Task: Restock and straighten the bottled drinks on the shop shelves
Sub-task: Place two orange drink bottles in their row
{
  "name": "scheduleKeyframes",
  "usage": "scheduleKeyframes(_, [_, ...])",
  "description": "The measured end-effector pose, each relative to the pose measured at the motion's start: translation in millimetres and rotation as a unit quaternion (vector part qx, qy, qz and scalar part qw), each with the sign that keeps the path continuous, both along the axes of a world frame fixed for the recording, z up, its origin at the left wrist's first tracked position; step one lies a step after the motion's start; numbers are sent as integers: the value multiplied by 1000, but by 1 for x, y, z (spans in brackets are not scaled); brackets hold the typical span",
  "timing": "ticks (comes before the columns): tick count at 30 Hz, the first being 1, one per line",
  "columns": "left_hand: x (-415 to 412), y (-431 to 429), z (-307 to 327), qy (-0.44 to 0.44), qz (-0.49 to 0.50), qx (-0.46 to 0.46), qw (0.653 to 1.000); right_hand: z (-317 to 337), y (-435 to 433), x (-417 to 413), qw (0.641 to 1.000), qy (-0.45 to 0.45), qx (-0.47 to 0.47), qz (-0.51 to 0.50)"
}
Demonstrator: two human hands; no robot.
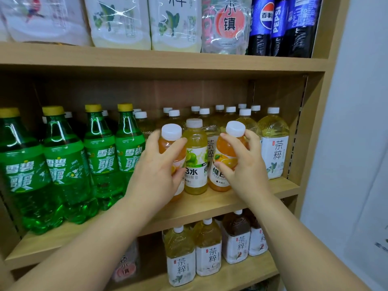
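Three small white-capped vitamin drink bottles stand at the front of the middle shelf (210,203). My left hand (156,173) grips the left orange bottle (170,141) around its body. My right hand (244,164) grips the right orange bottle (225,152), which leans slightly to the right. Between them a yellow-green lime bottle (195,158) stands upright and untouched. Both orange bottles sit on the shelf board, close beside the lime one.
Green Sprite bottles (63,162) fill the shelf's left half. Pale tea bottles (274,143) stand behind and to the right. Above are large tea bottles (119,22) and Pepsi bottles (279,24); below, more tea bottles (181,259). The wooden side panel (312,131) and a white wall close the right.
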State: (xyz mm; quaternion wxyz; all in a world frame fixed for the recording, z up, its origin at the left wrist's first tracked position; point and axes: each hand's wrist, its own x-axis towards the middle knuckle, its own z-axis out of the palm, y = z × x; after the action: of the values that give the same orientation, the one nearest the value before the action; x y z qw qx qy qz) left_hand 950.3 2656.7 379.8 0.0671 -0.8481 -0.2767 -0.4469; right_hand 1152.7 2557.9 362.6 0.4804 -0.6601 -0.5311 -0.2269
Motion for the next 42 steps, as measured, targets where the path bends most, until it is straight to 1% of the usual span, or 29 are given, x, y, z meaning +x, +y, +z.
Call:
scheduleKeyframes(6, [-10,-2,-7,-17,-52,-7,998,-2,-14,-10,999,12,20,29])
scheduleKeyframes(12, [-33,-21,-4,-67,-103,-18,992,16,-38,-38,998,19,39,50])
scheduleKeyframes(17, [-78,-40,5,-129,-150,-25,980,25,-59,-84,992,65,73,82])
scheduleKeyframes(20, [-118,-46,9,-135,-159,-26,978,23,-64,-123,988,81,89,92])
scheduleKeyframes(25, [-201,-41,9,-126,-139,-32,982,22,-51,-205,985,72,77,138])
scheduleKeyframes(33, [-360,-15,7,-137,-106,-30,984,20,-12,-343,974,87,67,199])
scheduleKeyframes(36, [-410,-1,5,-131,-78,-36,988,19,2,-390,970,93,55,218])
scheduleKeyframes(39, [-441,20,7,-131,-51,-51,989,20,18,-429,967,93,47,232])
scheduleKeyframes(42, [-448,45,11,-128,-29,-86,988,25,39,-453,971,77,33,225])
